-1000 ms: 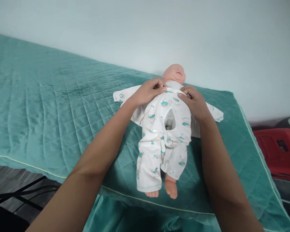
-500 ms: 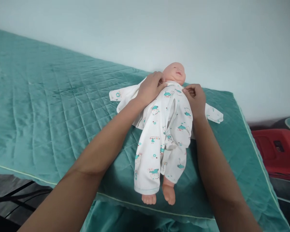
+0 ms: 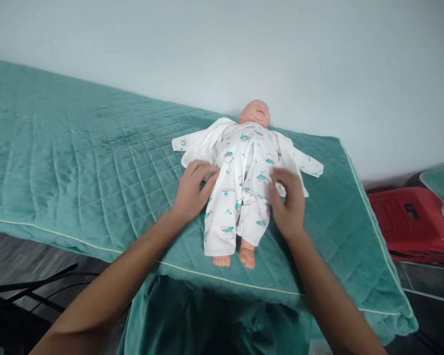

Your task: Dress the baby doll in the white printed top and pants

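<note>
A baby doll (image 3: pixel 254 113) lies on its back on the green quilted bedspread (image 3: pixel 96 197), head toward the wall and bare feet toward me. It wears a white printed romper (image 3: pixel 225 197) that covers chest and legs. A white jacket (image 3: pixel 202 140) spreads out under it, one sleeve reaching to each side. My left hand (image 3: pixel 196 190) is beside the romper's left-hand edge, thumb and fingers apart. Over the romper's right side is my right hand (image 3: pixel 289 199), fingers curved and apart from the thumb, slightly blurred. Neither hand appears to grip the cloth.
A pale wall (image 3: pixel 170 44) runs along the back of the bed. On the right, beyond the bed's edge, stands a red plastic object (image 3: pixel 410 222). Black metal legs (image 3: pixel 40 286) stand on the floor at lower left.
Both hands have let go of the romper near the doll's shoulders and come back toward me, to the level of its hips. The camera view has shifted somewhat.
</note>
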Tool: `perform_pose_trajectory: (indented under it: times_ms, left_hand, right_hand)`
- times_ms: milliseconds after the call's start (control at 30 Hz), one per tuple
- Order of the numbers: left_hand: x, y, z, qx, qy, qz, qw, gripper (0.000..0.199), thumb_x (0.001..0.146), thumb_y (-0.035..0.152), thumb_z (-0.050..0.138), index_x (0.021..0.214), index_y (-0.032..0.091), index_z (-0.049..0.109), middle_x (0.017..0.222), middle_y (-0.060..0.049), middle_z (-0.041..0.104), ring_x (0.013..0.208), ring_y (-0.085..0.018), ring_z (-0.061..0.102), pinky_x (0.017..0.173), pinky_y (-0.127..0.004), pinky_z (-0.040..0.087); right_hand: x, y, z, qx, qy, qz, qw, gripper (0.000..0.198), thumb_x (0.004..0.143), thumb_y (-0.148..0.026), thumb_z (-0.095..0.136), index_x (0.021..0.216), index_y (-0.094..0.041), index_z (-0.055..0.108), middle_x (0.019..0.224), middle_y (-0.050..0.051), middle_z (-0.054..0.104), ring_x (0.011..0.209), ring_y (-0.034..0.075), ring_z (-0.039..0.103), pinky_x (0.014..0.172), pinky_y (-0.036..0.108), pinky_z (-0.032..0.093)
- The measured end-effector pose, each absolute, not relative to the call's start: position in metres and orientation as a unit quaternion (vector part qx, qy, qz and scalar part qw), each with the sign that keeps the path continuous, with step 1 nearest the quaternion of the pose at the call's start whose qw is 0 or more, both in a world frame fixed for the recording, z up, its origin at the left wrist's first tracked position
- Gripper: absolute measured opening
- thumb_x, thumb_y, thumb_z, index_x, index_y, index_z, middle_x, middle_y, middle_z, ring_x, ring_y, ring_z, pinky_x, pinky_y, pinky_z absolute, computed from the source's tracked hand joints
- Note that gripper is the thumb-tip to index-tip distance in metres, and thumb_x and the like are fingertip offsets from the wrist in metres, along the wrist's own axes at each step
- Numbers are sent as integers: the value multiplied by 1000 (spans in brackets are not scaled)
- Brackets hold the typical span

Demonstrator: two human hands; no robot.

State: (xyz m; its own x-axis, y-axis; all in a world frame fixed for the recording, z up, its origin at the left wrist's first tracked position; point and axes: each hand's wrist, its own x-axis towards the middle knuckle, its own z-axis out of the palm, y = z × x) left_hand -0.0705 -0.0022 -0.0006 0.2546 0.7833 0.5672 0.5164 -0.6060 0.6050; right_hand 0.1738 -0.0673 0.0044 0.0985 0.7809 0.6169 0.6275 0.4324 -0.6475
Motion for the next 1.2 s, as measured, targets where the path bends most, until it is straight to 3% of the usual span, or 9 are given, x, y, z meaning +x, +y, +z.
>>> perform_pose_trajectory:
  times_ms: [100,200,400,667,933,1200]
  left_hand:
    - [-90,-75,0,805,392,394,210,12,94,24,55,103,28,62,99,-3,66,95,-19,63,82,-36,54]
    - [-97,-120,1,807,396,376,226,16,93,22,56,106,29,60,100,-4,66,96,-18,64,81,-36,55]
    - [-70,-124,18,880,353,285,138,18,97,19,48,109,22,61,105,-6,66,99,-21,59,91,-39,51]
    - [-41,-113,38,925,364,106,10,4,88,18,59,92,17,59,103,-9,63,100,-27,56,76,-39,51]
    - [-38,-120,27,900,362,224,89,10,92,18,53,99,20,59,95,-4,68,96,-22,61,85,-37,49]
    - [-60,-163,27,878,343,312,116,14,89,11,48,86,22,56,83,-2,67,84,-19,60,77,-36,49]
  right_hand:
    - [158,-126,4,-510,-730,76,448,25,87,-17,66,109,-27,58,108,8,60,107,24,60,93,46,52]
    - [151,-165,-3,-542,-721,112,416,28,86,-19,67,109,-27,54,105,7,57,100,24,60,86,44,54]
    - [141,-178,-19,-582,-701,135,391,27,83,-13,60,107,-25,53,109,9,55,103,26,58,87,45,55]
    - [132,-168,-5,-596,-669,159,416,10,90,-16,50,91,-23,58,89,4,59,82,20,58,76,35,51]
    - [134,-183,28,-553,-684,185,439,11,96,-27,51,90,-25,60,84,2,63,78,19,60,72,33,50]
    - [150,-213,22,-511,-746,138,404,13,92,-17,56,97,-27,61,90,4,64,84,21,63,72,35,53]
